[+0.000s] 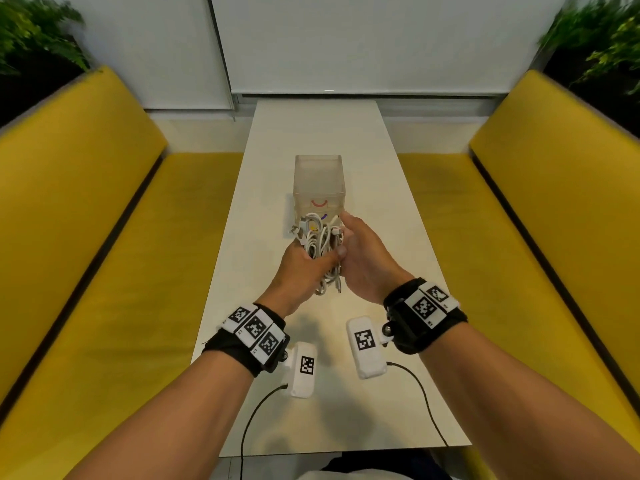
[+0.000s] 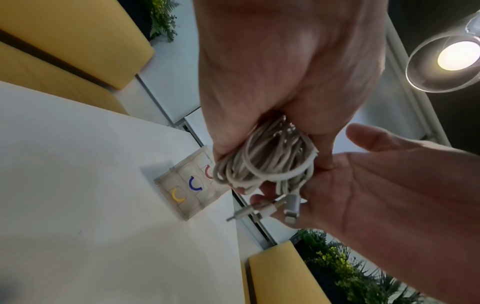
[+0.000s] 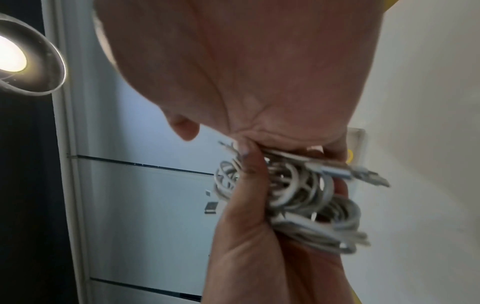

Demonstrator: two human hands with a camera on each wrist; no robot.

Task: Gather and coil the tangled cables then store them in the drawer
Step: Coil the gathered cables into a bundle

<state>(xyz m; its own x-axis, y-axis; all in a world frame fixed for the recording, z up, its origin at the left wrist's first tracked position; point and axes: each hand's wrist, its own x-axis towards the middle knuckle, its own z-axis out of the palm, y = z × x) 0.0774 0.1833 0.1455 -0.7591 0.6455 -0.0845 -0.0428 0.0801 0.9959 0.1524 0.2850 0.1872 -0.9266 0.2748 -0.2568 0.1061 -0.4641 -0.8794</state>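
Yellow benches [image 1: 114, 209] flank both sides of a long white table [image 1: 311, 133], w/ green plants [image 1: 31, 32] in the far corners. Left to right: the left hand [image 1: 301, 268] is curled round a bundle of white cables [image 1: 320, 244], gripping the loops from below, above the table's middle. Several plugs [image 2: 270, 207] stick out of the bundle's far end. Next, the right hand [image 1: 363, 258] presses its palm against the bundle's right side, fingers fairly straight, thumb up (not wrapped round, as far as the left wrist view shows). Just beyond the hands stands a clear drawer box [image 1: 318, 181] w/ red [image 2: 207, 172], blue [image 2: 193, 183] and yellow [image 2: 177, 195] curved handles, all drawers closed.
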